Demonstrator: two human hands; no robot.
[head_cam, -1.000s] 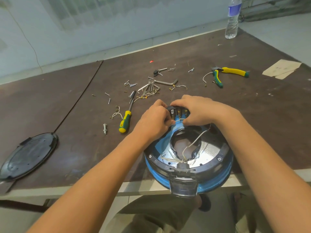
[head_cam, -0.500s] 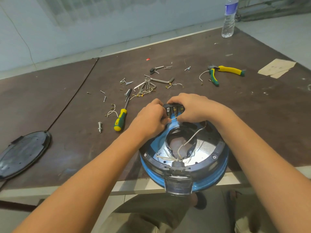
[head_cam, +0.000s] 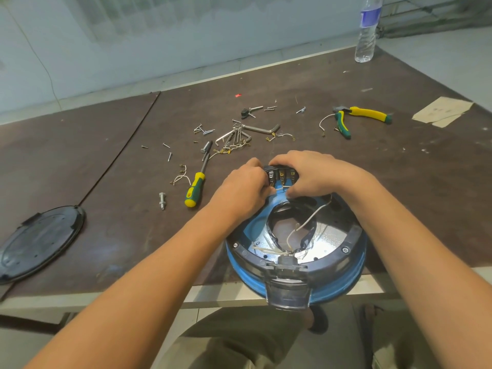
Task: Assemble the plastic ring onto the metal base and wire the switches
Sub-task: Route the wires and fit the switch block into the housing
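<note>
A round blue appliance body with a shiny metal base lies at the table's near edge, overhanging it. A dark plastic ring sits around the base. At its far side is a row of switches with brass terminals. My left hand and my right hand meet there, fingers curled, pinching a short white wire at the switch terminals. Longer white wires run across the base's central opening to a black connector at the near rim.
A yellow-green screwdriver lies left of my left hand, with screws, hex keys and wire bits scattered behind. Pliers lie at the right, a water bottle at the far right, a black lid at the left edge.
Both hands stay at the switches; the fingers have shifted slightly on the wire. The view has drifted a little.
</note>
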